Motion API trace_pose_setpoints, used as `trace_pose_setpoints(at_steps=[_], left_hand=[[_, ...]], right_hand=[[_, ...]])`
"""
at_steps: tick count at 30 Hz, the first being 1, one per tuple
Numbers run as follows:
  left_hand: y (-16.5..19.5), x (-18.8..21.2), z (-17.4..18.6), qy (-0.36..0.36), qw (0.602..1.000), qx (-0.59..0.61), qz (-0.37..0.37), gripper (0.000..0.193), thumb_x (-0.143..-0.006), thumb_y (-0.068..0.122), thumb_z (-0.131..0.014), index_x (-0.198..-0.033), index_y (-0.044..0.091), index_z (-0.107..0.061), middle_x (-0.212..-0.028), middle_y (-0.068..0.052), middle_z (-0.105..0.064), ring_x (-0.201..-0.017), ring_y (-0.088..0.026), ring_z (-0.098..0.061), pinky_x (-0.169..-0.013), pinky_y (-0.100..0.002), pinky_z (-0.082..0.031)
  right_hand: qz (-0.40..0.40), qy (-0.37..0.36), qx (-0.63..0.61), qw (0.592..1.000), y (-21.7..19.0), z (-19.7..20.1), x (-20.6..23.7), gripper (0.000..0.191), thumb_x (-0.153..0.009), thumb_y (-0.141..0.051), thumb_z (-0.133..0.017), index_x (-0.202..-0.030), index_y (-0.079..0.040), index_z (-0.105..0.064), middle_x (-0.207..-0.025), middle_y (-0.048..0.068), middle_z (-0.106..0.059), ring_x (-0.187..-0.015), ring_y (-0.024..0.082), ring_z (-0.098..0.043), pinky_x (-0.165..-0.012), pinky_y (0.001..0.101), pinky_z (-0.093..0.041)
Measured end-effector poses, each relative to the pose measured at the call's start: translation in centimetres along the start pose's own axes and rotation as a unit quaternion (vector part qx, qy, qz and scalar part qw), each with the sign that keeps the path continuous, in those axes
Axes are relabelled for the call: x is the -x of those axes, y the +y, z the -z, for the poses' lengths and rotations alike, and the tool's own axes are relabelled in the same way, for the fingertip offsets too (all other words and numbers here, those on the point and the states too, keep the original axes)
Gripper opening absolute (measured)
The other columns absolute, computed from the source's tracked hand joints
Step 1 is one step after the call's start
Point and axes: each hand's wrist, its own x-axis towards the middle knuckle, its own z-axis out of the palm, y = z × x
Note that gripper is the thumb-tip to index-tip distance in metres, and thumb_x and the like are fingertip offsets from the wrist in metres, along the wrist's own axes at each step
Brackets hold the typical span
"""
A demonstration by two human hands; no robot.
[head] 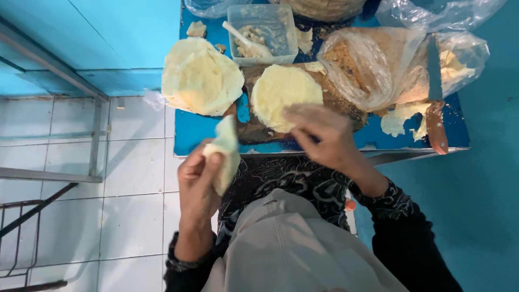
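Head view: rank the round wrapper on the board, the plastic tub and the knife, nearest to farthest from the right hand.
From the right hand:
1. Round wrapper, just above the hand, touching or nearly.
2. Knife, off to the right at the table edge.
3. Plastic tub, farthest, at the table's back.

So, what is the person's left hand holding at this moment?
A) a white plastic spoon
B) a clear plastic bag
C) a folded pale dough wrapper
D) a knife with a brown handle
C: the left hand grips a folded pale dough wrapper, while the knife lies on the blue table.
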Motion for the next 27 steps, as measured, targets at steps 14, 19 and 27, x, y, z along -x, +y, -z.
trace_pose_setpoints(at_steps=[14, 19, 27], left_hand=[[0.4, -5.9, -6.8, -0.155, 0.925, -0.337, -0.081, 0.019, -0.101, 0.016, -0.070, -0.102, -0.002, -0.073, -0.078, 0.004, -0.063, -0.072, -0.002, -0.051, -0.062, -0.022, -0.044], [-1.7, -9.4, -7.5, -0.106, 0.827, -0.487, -0.260, 0.015, -0.096, 0.012, -0.074, -0.101, -0.002, -0.072, -0.078, -0.014, -0.067, -0.066, -0.024, -0.062, -0.061, -0.035, -0.050], [-5.7, -14.8, -7.7, -0.103, 0.767, -0.543, -0.327, 0.012, -0.087, 0.004, -0.073, -0.095, -0.002, -0.068, -0.089, -0.024, -0.068, -0.086, -0.046, -0.065, -0.073, -0.053, -0.050]], right_hand=[[-0.323, -0.026, -0.597, 0.734, 4.0, 0.8, 1.6, 0.041, -0.094, 0.002, -0.076, -0.132, 0.002, -0.061, -0.124, 0.012, -0.068, -0.109, 0.017, -0.067, -0.093, 0.0323, -0.058], [-0.223, 0.015, -0.355, 0.908, 5.7, 1.6, -1.2, 0.039, -0.093, 0.004, -0.074, -0.130, 0.001, -0.062, -0.117, 0.012, -0.073, -0.100, 0.017, -0.071, -0.085, 0.0312, -0.061], [-0.221, 0.002, -0.189, 0.957, 9.3, -0.7, -4.3, 0.047, -0.090, 0.001, -0.080, -0.134, -0.004, -0.064, -0.100, 0.011, -0.074, -0.090, 0.013, -0.071, -0.081, 0.0278, -0.061]])
